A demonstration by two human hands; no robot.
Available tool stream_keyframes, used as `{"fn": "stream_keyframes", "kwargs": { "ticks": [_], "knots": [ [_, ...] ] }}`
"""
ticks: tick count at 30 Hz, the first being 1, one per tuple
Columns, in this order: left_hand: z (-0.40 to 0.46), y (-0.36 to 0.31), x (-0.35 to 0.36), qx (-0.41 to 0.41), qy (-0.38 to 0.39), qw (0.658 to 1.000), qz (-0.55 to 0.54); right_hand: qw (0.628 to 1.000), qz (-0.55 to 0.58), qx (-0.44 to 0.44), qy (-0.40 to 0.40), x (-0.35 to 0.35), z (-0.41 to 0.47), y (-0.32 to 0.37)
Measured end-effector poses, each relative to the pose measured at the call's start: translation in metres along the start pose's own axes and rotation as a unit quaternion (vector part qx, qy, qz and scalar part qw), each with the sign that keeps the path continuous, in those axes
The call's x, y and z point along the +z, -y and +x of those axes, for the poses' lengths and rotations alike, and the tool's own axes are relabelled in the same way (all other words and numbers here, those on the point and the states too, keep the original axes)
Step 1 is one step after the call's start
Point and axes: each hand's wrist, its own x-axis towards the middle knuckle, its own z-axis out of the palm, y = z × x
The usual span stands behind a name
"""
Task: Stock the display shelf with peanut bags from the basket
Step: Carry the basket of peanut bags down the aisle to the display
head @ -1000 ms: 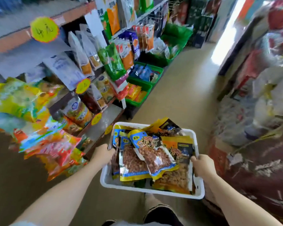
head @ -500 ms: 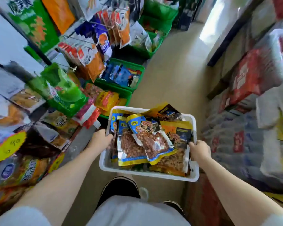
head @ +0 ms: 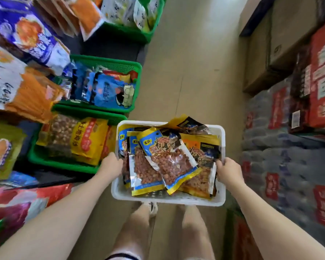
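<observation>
Underfoot, a plain beige shop floor (head: pixel 191 62), running as an aisle between stock on both sides. Along the right side, stacked brown cardboard cartons (head: pixel 266 45) and red printed boxes (head: pixel 323 76) over shrink-wrapped bottle packs (head: pixel 281 166). Along the left side, a display shelf (head: pixel 17 87) crowded with blurred snack packets in orange, white and purple. Below it, at floor level, green perforated plastic crates: one (head: pixel 120 64) filled with blue packets, a nearer one (head: pixel 45 160) holding yellow-and-red bags of nuts, a third (head: pixel 131 32) farther up the aisle.

Carried out in front, over the aisle and just beside the nearer green crate: a white rectangular plastic basket (head: pixel 167 200), heaped with peanut bags (head: pixel 169 158) in blue-and-yellow and orange-and-black wrappers, clear windows showing reddish nuts. All bags lying in the basket, overlapping, a few corners poking above the far rim.

Left hand (head: pixel 110 166) clamped on the basket's left rim, fingers curled over the edge. Right hand (head: pixel 228 169) clamped on the right rim likewise, thumb on top. Hands well apart, the basket between them. Bare knees (head: pixel 193 228) and a white shoe (head: pixel 152 208) visible below the basket.
</observation>
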Motion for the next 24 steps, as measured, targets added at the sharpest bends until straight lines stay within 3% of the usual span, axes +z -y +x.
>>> {"fn": "stream_keyframes", "kwargs": {
  "ticks": [7, 12, 17, 20, 22, 24],
  "knots": [
    [0.192, 0.016, 0.155, -0.017, -0.005, 0.999, 0.041, 0.997, -0.068, -0.032, 0.019, 0.143, 0.208, -0.040],
    [0.268, 0.029, 0.233, -0.029, -0.018, 0.999, 0.008, 0.988, -0.139, -0.065, 0.033, 0.218, 0.304, -0.075],
    [0.280, 0.036, 0.253, 0.020, -0.087, 0.996, 0.029, 0.994, -0.101, -0.052, -0.008, 0.239, 0.313, -0.079],
    [0.257, 0.036, 0.243, 0.071, -0.146, 0.984, 0.078, 0.983, -0.165, -0.051, -0.069, 0.223, 0.292, -0.066],
    [0.237, 0.033, 0.240, 0.110, -0.131, 0.981, 0.088, 0.971, -0.187, -0.103, -0.103, 0.215, 0.276, -0.051],
    [0.221, 0.028, 0.244, 0.073, -0.053, 0.993, 0.076, 0.971, -0.161, -0.168, -0.051, 0.218, 0.266, -0.033]
  ]
}}
